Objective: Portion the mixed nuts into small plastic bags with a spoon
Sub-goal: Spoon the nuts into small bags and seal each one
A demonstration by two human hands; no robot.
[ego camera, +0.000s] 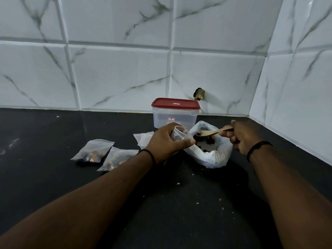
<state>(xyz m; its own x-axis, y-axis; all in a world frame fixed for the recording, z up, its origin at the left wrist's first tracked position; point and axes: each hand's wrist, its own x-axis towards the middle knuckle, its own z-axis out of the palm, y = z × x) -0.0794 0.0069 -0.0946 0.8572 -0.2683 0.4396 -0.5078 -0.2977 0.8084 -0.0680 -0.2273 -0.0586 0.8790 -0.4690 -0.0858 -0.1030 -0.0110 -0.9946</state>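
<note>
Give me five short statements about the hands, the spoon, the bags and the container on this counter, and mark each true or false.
1. The right hand holds a wooden spoon over the open white bag of nuts. True.
2. The left hand lies flat and empty on the counter. False: it grips a small clear plastic bag, mouth held open.
3. Two filled small bags lie on the counter left of the left hand. True.
4. The plastic container by the wall has its red lid off. False: the lid is on.
5. The spoon rests inside the container. False: its bowl is above the white bag, away from the container.
</note>
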